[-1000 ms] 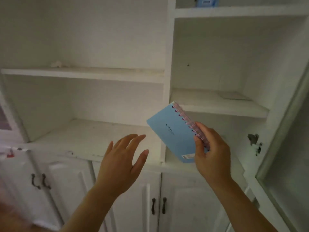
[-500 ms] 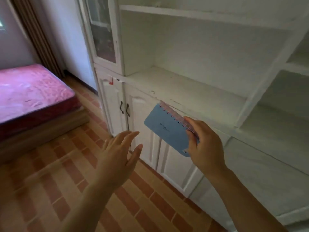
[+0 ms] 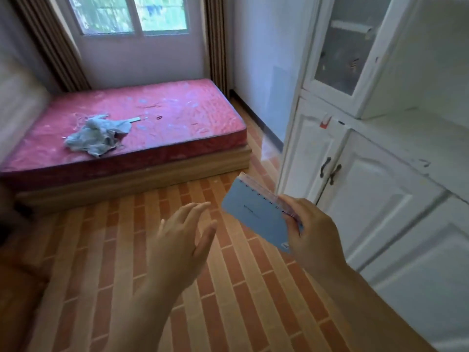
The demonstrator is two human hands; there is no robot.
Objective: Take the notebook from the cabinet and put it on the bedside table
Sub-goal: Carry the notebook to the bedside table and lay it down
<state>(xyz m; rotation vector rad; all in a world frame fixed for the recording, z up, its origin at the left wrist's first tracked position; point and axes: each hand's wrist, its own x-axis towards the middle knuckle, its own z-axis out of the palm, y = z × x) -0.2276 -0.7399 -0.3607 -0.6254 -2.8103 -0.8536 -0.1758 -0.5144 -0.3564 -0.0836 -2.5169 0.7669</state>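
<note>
Gripping one blue notebook (image 3: 255, 217), right hand (image 3: 313, 233); left hand (image 3: 184, 236) empty.

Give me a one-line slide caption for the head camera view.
Right hand carries a blue spiral notebook away from the white cabinet toward a pink bed; left hand open.

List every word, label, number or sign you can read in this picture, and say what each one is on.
No text here can be read.
Blue spiral notebook, held in the right hand: a short dark mark on the cover, too blurred to read.
Same notebook, bottom corner: a small white sticker, too small to read.
White cabinet: a red-and-white tag on its door edge, no legible writing.
</note>
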